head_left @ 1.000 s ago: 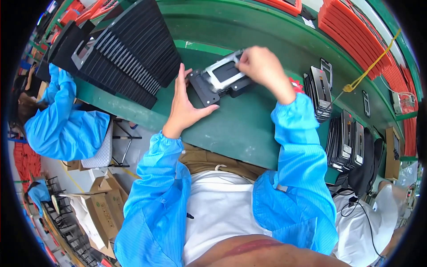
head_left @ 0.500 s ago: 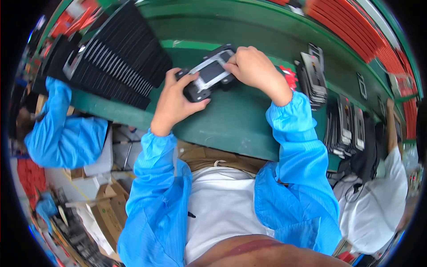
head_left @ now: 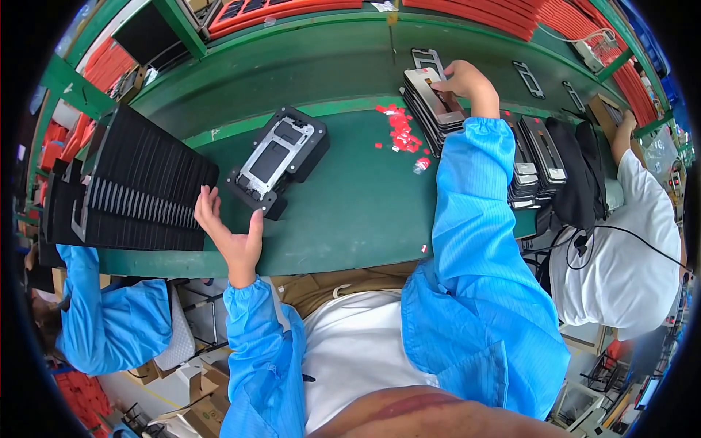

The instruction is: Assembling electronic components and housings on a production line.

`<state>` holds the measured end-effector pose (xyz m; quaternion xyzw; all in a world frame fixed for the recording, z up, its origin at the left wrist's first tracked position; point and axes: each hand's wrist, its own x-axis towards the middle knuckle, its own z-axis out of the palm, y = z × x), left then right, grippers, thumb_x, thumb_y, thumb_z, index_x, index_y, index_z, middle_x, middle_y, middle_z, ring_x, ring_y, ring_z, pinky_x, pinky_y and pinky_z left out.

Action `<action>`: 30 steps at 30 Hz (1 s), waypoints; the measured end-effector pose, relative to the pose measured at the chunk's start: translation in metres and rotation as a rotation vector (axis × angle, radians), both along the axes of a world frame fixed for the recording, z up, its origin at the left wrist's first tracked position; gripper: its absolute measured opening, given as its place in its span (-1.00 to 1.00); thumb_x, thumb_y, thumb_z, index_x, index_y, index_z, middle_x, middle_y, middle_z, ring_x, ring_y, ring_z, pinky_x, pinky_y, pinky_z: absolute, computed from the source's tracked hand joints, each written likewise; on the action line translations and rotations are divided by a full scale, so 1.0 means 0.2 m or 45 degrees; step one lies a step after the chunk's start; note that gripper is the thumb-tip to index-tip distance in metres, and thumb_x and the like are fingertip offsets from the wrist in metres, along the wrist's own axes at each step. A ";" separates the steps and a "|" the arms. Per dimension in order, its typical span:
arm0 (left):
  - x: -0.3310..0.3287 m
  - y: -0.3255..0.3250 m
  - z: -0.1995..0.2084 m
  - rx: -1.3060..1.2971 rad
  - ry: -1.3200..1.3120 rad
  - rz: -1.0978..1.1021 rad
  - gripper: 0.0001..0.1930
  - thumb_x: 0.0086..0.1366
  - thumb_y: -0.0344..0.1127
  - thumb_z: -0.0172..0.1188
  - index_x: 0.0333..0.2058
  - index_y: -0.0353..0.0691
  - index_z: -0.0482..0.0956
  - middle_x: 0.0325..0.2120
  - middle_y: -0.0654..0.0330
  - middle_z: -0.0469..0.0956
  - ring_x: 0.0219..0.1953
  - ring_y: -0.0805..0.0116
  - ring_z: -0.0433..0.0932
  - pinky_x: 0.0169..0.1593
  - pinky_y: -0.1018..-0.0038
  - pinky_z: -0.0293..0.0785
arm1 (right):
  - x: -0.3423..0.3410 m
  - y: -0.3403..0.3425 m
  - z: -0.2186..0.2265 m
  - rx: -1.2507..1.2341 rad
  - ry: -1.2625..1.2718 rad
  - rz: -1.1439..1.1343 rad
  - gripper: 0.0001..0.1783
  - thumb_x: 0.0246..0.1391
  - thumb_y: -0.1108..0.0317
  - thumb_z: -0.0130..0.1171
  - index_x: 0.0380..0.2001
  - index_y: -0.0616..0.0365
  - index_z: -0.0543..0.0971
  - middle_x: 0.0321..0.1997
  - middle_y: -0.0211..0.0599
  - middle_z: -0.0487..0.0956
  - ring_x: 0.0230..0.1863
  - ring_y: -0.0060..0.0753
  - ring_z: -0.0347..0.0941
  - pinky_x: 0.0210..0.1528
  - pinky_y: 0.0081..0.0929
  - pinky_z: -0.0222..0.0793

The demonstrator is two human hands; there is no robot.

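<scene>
A black fixture block (head_left: 314, 150) sits on the green bench, with a silver phone frame (head_left: 272, 169) lying in it. My left hand (head_left: 232, 237) is open beside the fixture's near left corner, fingers spread and holding nothing. To the right, my right hand (head_left: 471, 84) reaches over a stack of flat phone screen panels (head_left: 431, 109). Its curled thumb and fingers grip the top panel, which still lies on the stack. Part of the grip is hidden behind the hand. Small red tabs (head_left: 401, 131) lie scattered between fixture and stack.
Black slotted trays (head_left: 146, 186) stand in a tall pile at the left. More panel stacks (head_left: 540, 150) and a black cloth (head_left: 573, 171) are at the right. A raised ledge (head_left: 328, 62) bounds the bench's far side. Co-workers sit on both sides, one in a white shirt (head_left: 621, 263).
My right hand has left the phone frame and fixture and moved right to the panel stack. My left hand has let go of the fixture and drawn back. The view has swung right.
</scene>
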<state>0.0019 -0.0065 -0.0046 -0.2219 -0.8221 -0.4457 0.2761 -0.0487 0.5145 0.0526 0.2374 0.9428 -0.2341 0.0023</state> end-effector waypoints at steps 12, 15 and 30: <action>0.14 0.22 0.02 0.285 0.148 -0.583 -0.37 0.26 -0.29 0.27 0.24 -0.38 0.28 0.04 -0.01 0.42 -0.03 0.10 0.55 0.12 0.21 0.48 | 0.14 -0.09 0.28 -0.203 0.231 0.139 -0.47 0.13 0.26 0.33 0.12 0.24 0.47 -0.29 -0.15 0.67 -0.31 -0.38 0.61 -0.36 -0.40 0.52; 0.17 0.41 0.13 0.593 -0.774 -0.844 -0.43 0.41 -0.33 0.13 0.33 -0.28 0.20 0.11 -0.03 0.40 0.00 0.10 0.58 0.10 0.27 0.53 | 0.16 -0.35 0.33 -0.643 0.307 0.568 -0.40 0.22 0.40 0.19 0.29 0.22 0.29 -0.23 -0.11 0.67 -0.33 -0.36 0.63 -0.36 -0.41 0.60; 0.13 0.48 0.08 1.026 -1.415 -1.250 -0.38 0.56 0.13 -0.25 0.32 -0.27 0.12 0.08 -0.14 0.46 -0.04 0.00 0.63 -0.38 0.25 0.73 | 0.05 -1.04 0.22 -1.047 0.019 1.114 -0.75 0.35 0.28 0.11 -0.11 0.26 0.54 -0.37 -0.33 0.67 -0.54 -0.54 0.59 -0.53 -0.59 0.52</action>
